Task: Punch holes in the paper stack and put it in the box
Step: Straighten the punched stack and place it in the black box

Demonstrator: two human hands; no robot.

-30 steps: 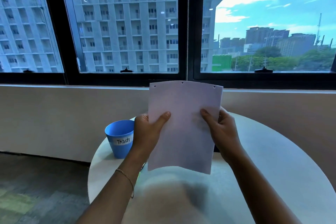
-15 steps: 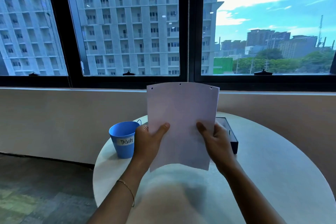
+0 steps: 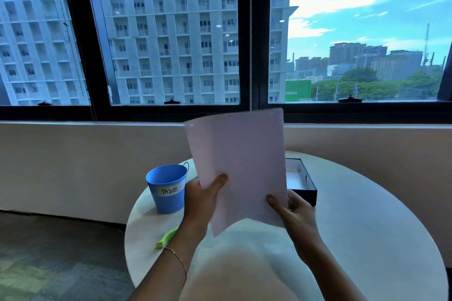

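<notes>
Round white table (image 3: pixel 367 239) below a wide window (image 3: pixel 171 39). At 9 o'clock: blue bucket (image 3: pixel 166 190) labelled "Trash"; green marker (image 3: pixel 167 239) lying near it. Centre: pale paper stack (image 3: pixel 239 166), held upright, tilted left, small holes along top edge. Left hand (image 3: pixel 200 200) and right hand (image 3: pixel 297 212) both closed on its lower edges, thumbs in front. At 3 o'clock: open dark box (image 3: pixel 303 186), partly hidden behind the sheets.

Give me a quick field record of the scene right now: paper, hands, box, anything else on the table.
paper stack: held upright above the table, tilted, small holes along its top edge
left hand: grips the stack's lower left edge
right hand: grips the lower right corner
box: dark, open, on the table behind the stack, partly hidden
bucket: blue, labelled Trash, left of the stack
green object: lies by the left wrist
table: round, white
</notes>
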